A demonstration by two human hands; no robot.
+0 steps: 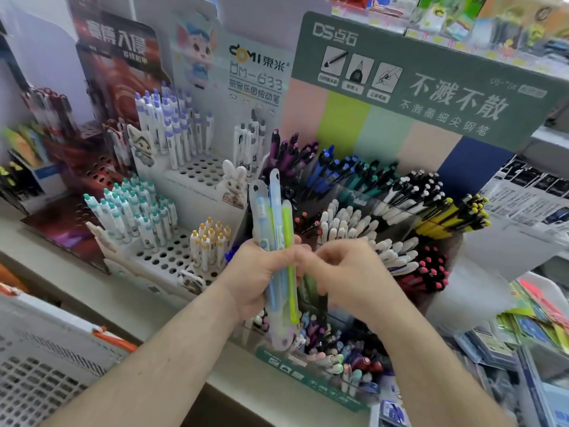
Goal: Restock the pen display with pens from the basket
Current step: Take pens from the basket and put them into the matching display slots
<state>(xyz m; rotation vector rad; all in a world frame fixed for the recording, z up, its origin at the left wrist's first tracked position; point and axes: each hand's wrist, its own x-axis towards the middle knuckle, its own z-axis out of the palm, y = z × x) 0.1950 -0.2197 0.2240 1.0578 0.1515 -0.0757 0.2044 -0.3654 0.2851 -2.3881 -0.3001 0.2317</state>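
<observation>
My left hand (258, 278) grips a bundle of packaged pens (277, 217), pale blue and lime green in clear sleeves, held upright in front of the pen display (385, 97). My right hand (341, 272) is beside it with curled fingers pinching at the bundle's right edge near the lime green pen. The display's green header card stands behind tiered compartments crowded with purple, blue, teal, black, yellow, white and red pens. The white perforated basket (40, 359) sits at the lower left, and its contents are out of sight.
A white perforated stand (172, 257) to the left holds teal, orange and purple-capped pens with cartoon figures. A dark red stand (92, 167) sits further left. Packaged stationery (529, 328) lies at the right. A pale shelf edge (92, 291) runs along the front.
</observation>
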